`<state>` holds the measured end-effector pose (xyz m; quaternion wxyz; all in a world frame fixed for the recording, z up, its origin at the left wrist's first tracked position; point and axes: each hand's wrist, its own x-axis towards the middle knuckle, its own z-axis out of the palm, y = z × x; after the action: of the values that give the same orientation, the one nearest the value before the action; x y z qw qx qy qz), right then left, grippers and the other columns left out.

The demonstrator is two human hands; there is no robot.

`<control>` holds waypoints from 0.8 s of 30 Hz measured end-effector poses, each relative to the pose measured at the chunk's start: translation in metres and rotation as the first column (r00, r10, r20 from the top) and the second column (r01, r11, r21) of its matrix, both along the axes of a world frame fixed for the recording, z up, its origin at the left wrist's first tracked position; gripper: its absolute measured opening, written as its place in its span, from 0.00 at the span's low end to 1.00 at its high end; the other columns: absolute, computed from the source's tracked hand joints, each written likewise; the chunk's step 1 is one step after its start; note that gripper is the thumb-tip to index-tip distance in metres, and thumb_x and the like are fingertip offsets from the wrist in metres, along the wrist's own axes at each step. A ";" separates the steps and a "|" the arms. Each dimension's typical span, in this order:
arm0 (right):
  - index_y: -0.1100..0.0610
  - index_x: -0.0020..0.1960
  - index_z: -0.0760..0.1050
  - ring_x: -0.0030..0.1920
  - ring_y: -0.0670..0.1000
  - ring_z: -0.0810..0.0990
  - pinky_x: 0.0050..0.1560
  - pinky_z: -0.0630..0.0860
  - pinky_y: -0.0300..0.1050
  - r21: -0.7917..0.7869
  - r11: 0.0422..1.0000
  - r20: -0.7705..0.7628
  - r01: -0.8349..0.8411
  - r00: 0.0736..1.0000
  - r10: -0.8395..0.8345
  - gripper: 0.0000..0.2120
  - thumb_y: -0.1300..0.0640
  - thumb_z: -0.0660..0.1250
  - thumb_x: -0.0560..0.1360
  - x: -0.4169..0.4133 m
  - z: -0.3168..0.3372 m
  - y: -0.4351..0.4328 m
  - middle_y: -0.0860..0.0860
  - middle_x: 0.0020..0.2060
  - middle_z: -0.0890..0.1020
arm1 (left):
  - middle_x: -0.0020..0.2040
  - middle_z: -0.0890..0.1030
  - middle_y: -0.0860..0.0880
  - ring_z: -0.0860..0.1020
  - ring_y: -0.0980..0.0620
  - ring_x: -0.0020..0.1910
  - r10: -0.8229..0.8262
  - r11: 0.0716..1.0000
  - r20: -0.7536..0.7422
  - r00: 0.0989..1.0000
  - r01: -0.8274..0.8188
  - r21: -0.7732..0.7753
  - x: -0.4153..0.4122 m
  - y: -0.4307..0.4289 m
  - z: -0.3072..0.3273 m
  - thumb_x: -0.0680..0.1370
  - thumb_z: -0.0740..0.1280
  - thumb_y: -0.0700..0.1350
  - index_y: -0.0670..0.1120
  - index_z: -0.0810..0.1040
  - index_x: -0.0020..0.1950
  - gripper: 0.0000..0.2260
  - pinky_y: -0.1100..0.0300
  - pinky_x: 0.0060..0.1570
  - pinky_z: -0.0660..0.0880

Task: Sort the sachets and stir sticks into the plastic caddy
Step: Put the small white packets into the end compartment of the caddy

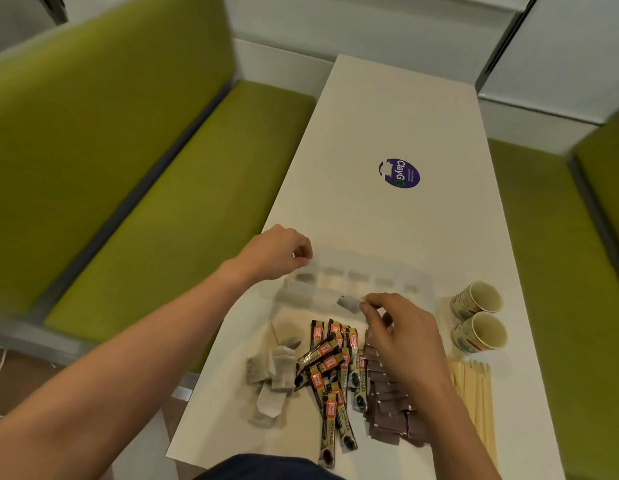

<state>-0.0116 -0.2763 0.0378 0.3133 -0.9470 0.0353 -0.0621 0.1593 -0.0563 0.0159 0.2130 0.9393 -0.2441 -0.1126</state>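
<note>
A clear plastic caddy with several compartments lies across the white table. My left hand sits at the caddy's left end with fingers curled; whether it grips the rim is unclear. My right hand pinches a grey tea bag just above the caddy's near edge. Nearer me lie a pile of grey tea bags, black-and-orange coffee stick sachets, brown sachets partly under my right arm, and wooden stir sticks at the right.
Two paper cups lie on their sides right of the caddy. A purple sticker marks the far table top. Green bench seats flank the table on both sides.
</note>
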 end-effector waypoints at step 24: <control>0.51 0.58 0.82 0.55 0.50 0.75 0.48 0.72 0.46 -0.026 0.984 -0.104 -0.174 0.980 0.170 0.11 0.49 0.64 0.83 0.106 -0.036 0.046 0.45 0.50 0.74 | 0.49 0.84 0.49 0.79 0.51 0.50 0.070 0.989 -0.050 0.996 -0.075 -0.126 0.021 0.000 -0.024 0.77 0.70 0.45 0.47 0.86 0.49 0.06 0.60 0.49 0.74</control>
<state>0.0941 -0.2303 0.0017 0.2987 -0.9537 -0.0319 0.0127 0.1803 -0.0560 -0.0084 0.2824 0.9292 -0.2116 -0.1100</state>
